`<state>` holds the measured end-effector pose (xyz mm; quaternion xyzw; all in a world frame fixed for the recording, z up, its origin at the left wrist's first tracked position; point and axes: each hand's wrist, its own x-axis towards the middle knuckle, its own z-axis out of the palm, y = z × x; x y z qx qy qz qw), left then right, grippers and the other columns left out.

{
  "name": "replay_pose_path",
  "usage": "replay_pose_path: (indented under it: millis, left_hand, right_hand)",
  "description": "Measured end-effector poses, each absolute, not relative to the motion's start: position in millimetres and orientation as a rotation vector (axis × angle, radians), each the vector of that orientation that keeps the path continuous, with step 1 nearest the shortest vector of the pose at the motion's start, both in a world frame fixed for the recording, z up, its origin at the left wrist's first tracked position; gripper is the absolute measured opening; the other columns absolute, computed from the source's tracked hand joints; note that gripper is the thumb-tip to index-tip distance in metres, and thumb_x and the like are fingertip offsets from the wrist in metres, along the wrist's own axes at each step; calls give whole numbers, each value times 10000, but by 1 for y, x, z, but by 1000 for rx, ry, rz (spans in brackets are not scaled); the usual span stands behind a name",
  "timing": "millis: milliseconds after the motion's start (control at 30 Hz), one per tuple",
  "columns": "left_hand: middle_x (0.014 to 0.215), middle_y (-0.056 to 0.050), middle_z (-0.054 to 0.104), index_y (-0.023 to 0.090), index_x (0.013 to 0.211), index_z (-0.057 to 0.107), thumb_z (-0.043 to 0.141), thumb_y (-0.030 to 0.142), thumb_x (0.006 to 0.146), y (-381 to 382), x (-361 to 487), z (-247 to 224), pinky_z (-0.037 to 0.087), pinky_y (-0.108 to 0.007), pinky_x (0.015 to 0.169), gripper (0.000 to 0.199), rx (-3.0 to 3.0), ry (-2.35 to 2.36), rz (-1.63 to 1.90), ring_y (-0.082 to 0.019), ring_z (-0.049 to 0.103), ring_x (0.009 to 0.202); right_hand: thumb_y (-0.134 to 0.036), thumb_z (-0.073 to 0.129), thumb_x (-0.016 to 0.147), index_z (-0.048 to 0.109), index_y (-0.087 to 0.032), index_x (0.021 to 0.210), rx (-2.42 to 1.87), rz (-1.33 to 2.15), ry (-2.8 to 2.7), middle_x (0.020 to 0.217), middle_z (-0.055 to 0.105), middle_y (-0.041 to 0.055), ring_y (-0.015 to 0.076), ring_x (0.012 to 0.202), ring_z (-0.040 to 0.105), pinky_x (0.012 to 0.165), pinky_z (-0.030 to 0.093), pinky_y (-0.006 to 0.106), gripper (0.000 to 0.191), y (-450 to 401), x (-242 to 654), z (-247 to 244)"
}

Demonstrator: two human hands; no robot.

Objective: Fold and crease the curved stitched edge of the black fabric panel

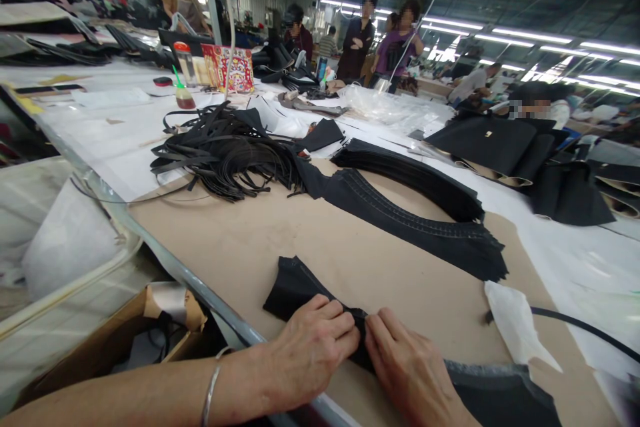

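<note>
At bottom center, the left hand [313, 350] and right hand [407, 363] grip black fabric [300, 287], fingers pinching its edge.

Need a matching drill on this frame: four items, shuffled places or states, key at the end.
1. silver metal bracelet
2. small squeeze bottle with green nozzle
3. brown cardboard box
4. black fabric piece with ragged end

A. lower than the metal-edged table
B. under the fingers of the left hand and right hand
C. around the left wrist
D. upright, reddish liquid inside

Pairs: 1-C, 2-D, 3-A, 4-B
</note>
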<state>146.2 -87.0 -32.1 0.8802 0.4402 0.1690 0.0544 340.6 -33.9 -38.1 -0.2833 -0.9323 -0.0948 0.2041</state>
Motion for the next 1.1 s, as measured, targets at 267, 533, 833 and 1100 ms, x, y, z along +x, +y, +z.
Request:
replay_pose_path:
  millis: [267, 533, 833, 1100]
  left_hand:
    - [961, -6, 578, 170, 1082, 523, 534, 152, 921, -89, 150, -33, 305, -351, 825, 162, 2648, 1418, 493, -180, 481, 902]
    - [992, 2, 588, 181, 1181, 486, 536, 152, 913, -89, 150, -33, 282, -356, 818, 274, 2623, 1413, 524, -174, 492, 920]
    - [990, -15, 591, 171, 1112, 511, 500, 156, 942, -90, 152, -34, 287, -372, 830, 171, 2613, 1438, 453, -182, 497, 929]
    - [1003, -12, 580, 180, 1083, 518, 515, 173, 939, -88, 155, -34, 270, -388, 875, 145, 2630, 1484, 432, -190, 493, 956]
  right_hand:
    - [-94, 345, 983, 500, -210, 759, -706, -286, -2571, 662, 465, -13, 137, 522, 418, 554, 282, 263, 296, -35, 340, -38]
    - [-96, 354, 984, 500, -207, 773, -703, -284, -2594, 685, 471, -5, 140, 545, 428, 577, 289, 266, 280, -35, 344, -37]
    - [-69, 340, 967, 516, -200, 769, -716, -315, -2553, 667, 479, -6, 133, 542, 437, 564, 290, 269, 296, -34, 339, -33]
    - [-72, 363, 972, 519, -195, 778, -680, -294, -2520, 670, 461, -9, 143, 560, 418, 598, 291, 276, 278, -37, 341, -32]
